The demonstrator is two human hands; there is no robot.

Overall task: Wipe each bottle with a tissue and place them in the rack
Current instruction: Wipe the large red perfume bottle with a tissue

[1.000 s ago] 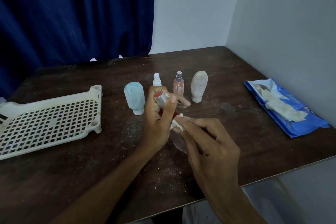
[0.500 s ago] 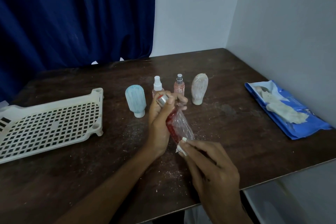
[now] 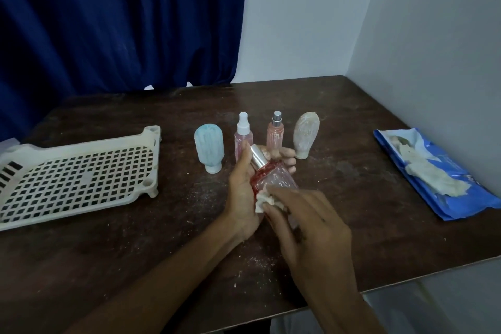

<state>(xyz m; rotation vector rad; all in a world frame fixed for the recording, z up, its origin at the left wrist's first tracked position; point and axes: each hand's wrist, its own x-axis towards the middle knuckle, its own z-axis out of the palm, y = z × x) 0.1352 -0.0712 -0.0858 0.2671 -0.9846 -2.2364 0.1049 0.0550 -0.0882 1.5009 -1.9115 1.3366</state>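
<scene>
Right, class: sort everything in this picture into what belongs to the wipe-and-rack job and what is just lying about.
Belongs to the job:
- red bottle in left hand
- tissue in right hand
- blue bottle
- white-capped spray bottle
- silver-capped spray bottle
- beige bottle
- rack
- blue tissue pack

Just lying about:
- blue curtain
- white specks on the table

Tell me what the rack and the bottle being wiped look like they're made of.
Rack: likely moulded plastic, matte off-white, with a uniform square-hole grid and moulded corner sockets. Held bottle: clear, red-tinted body, glass or hard plastic, can't tell which; its cap looks shiny silver, metal or metallised.
</scene>
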